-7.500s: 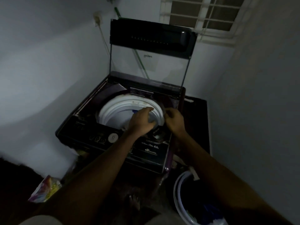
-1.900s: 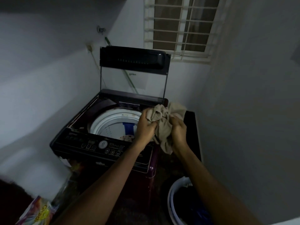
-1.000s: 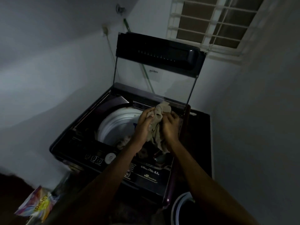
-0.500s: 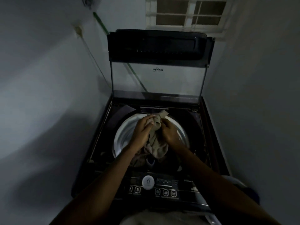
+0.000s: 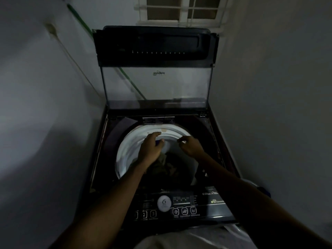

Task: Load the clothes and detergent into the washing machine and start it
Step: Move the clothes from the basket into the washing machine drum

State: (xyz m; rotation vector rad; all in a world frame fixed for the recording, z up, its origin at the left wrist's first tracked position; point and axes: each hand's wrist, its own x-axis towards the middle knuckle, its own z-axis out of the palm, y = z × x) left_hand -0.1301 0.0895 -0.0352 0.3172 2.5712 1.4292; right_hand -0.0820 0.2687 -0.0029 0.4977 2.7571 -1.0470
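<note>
A dark top-loading washing machine point(image 5: 219, 203) stands below me with its glass lid point(image 5: 156, 85) raised upright. Its white drum rim point(image 5: 125, 150) rings a dark tub where crumpled beige and dark clothes point(image 5: 165, 166) lie. My left hand point(image 5: 150, 150) hovers over the drum mouth with loosely bent fingers and holds nothing. My right hand point(image 5: 191, 145) hangs over the drum's right side, fingers loosely curled and empty. The control panel point(image 5: 179, 206) with a round dial and several buttons runs along the near edge.
Pale walls close in on the left and right. A barred window point(image 5: 181, 11) sits above the lid. A cord and a green hose point(image 5: 129, 81) run down the left wall behind the machine. The white basket rim point(image 5: 251, 184) peeks out at the lower right.
Both hands held the beige cloth over the drum half a second ago. The cloth now lies inside the tub, and both hands have let go and spread apart.
</note>
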